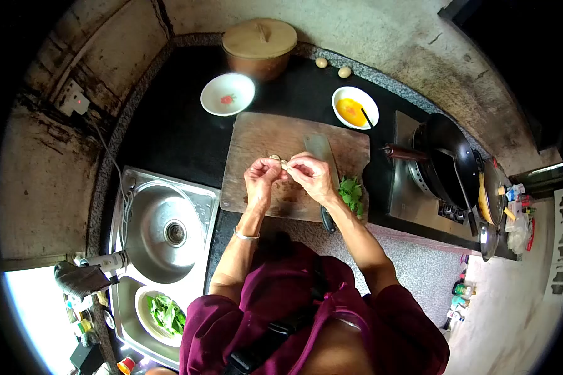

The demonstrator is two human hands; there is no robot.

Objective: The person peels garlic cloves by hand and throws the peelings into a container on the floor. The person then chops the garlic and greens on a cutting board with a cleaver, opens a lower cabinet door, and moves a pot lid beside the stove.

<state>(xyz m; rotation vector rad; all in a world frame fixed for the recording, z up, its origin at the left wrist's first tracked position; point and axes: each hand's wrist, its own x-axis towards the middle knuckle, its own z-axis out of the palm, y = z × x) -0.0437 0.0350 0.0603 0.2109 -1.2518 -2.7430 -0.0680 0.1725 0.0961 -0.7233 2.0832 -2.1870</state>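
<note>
A small pale piece (284, 165) is pinched between the fingertips of the left hand (262, 177) and the right hand (311, 175), and each grip is pressed together on it; what it is exactly cannot be told. It is held above the wooden board (263, 137), which is laid on the black tabletop (169, 125). On the board, a knife (319, 147) is partly covered by the right arm, and green leaves (351, 195) are placed beside it. Beyond the board, a white bowl (214, 99) and a bowl with yellow liquid (340, 95) are seen.

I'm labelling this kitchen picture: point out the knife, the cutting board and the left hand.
Knife (322, 150): head view, blade.
Cutting board (258, 135): head view, bare upper-left surface.
Left hand (262, 177): head view, back of hand.
</note>
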